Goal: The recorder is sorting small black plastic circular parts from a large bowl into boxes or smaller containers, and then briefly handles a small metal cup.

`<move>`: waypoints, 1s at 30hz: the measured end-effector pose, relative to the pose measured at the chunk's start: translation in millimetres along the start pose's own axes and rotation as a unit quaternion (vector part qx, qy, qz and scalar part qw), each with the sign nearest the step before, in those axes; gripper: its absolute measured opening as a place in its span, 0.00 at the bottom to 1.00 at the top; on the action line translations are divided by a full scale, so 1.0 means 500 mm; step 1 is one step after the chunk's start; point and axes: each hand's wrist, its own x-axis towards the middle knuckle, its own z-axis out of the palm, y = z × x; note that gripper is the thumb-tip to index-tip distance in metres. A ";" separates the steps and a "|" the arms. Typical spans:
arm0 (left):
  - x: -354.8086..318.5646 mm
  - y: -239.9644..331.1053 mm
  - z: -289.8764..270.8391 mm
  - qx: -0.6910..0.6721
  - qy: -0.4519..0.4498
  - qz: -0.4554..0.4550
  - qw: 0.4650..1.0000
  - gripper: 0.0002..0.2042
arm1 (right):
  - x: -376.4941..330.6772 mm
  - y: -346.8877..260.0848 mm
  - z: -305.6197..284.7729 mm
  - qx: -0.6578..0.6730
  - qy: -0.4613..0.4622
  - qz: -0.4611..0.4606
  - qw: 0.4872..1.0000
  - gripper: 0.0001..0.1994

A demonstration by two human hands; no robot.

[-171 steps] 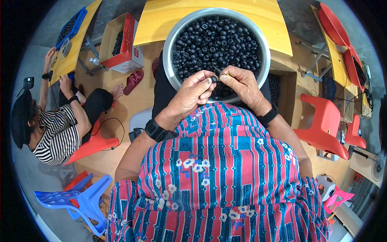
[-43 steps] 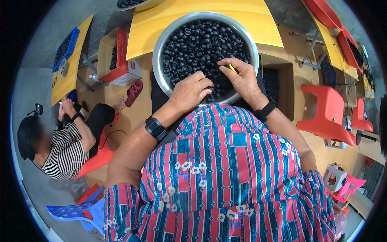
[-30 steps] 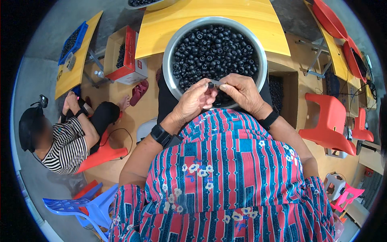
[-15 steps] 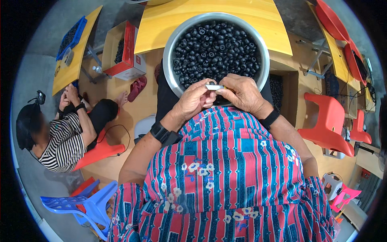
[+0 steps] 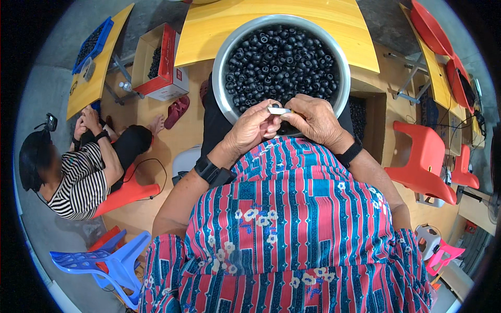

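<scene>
Above the near rim of a metal basin (image 5: 218, 78), the person's left hand (image 5: 254, 123) pinched a small black piece (image 5: 275, 105), and the right hand (image 5: 312, 119) pinched a short pale blade (image 5: 279, 111) right beside it. More black pieces (image 5: 282, 62) filled the basin, whose far half overlapped the yellow tabletop's (image 5: 201, 39) near edge.

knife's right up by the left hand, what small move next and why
Perhaps a short, light stroke of the knife with the right hand: the left hand grips a black piece by the basin's near edge, and the blade seems to lie against it, close to those fingers.
</scene>
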 end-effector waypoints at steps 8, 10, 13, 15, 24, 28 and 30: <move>0.003 0.002 0.012 0.042 -0.035 0.001 0.999 0.14 | 0.006 0.009 0.006 0.043 0.007 0.099 0.994 0.18; 0.001 0.001 0.027 0.073 -0.015 0.000 0.997 0.13 | 0.010 0.021 0.002 0.083 0.041 0.151 0.984 0.16; -0.001 0.007 0.029 0.050 -0.002 0.006 0.999 0.12 | 0.006 0.004 0.001 0.099 0.056 0.129 0.985 0.15; -0.002 0.006 0.026 0.030 0.003 0.013 0.999 0.12 | 0.006 0.010 0.010 0.136 0.055 0.136 0.980 0.14; -0.002 0.001 0.025 0.014 0.025 0.013 1.000 0.11 | 0.001 0.011 0.005 0.219 0.023 0.122 0.968 0.15; -0.001 0.000 0.016 0.012 0.010 0.021 1.000 0.12 | 0.001 0.008 0.005 0.130 -0.009 0.059 0.990 0.14; -0.001 -0.001 0.010 0.015 0.000 0.024 1.000 0.12 | 0.000 0.007 0.007 0.107 -0.010 0.039 0.993 0.12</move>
